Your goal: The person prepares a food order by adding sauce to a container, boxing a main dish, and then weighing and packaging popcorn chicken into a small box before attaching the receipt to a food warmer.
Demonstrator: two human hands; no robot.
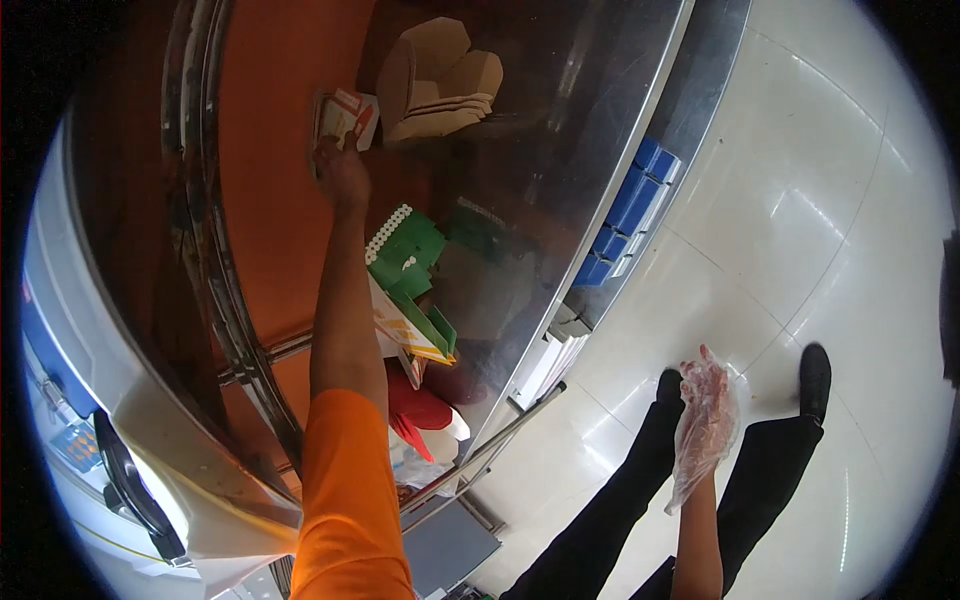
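Observation:
My left hand (pixel 345 172) reaches far onto a dark, glossy counter (pixel 555 135), with the thumb over a small printed paper carton (pixel 341 116) in white, red and yellow. It appears to grip the carton at its near edge; the fingers underneath are hidden. Just right of the carton stand nested brown cardboard cartons (pixel 442 82). Nearer my forearm are green scallop-edged cartons (pixel 409 247) and a white-and-yellow printed carton (pixel 409 330). My right hand (pixel 709 405), in a clear plastic glove, hangs over the floor beside my legs. Its fingers are apart and hold nothing.
Blue packs (pixel 630 202) and white flat stock (pixel 551 364) sit on a ledge under the counter's metal edge. Red cartons (pixel 420 412) lie near my sleeve. A metal rail (pixel 487 442) crosses the counter's near end. Pale tiles (pixel 810 225) cover the floor.

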